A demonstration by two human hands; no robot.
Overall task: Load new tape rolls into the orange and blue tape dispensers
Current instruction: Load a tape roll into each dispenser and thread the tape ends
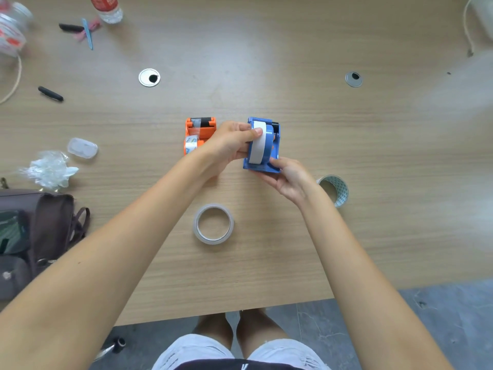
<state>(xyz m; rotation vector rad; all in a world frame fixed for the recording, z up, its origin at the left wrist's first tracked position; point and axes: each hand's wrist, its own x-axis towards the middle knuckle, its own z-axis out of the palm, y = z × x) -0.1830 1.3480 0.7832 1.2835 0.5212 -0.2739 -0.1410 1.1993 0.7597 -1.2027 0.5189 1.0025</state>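
The blue tape dispenser (273, 145) is held just above the wooden table (266, 62) at its centre. A white tape roll (258, 146) sits inside it. My left hand (229, 145) pinches the roll from the left, thumb on its top. My right hand (289, 178) grips the dispenser's near lower corner. The orange tape dispenser (200, 132) lies on the table just left of my left hand, with a small roll in it, partly hidden by that hand. A clear tape roll (213, 224) lies flat nearer to me. A patterned tape roll (334, 189) stands on edge at the right.
A dark bag (37, 236) sits at the left edge. Crumpled plastic (49, 169) and a small clear case (82, 147) lie beside it. Pens, clips and bottles (106, 8) are at the far left. Two cable grommets (149, 77) are set in the table.
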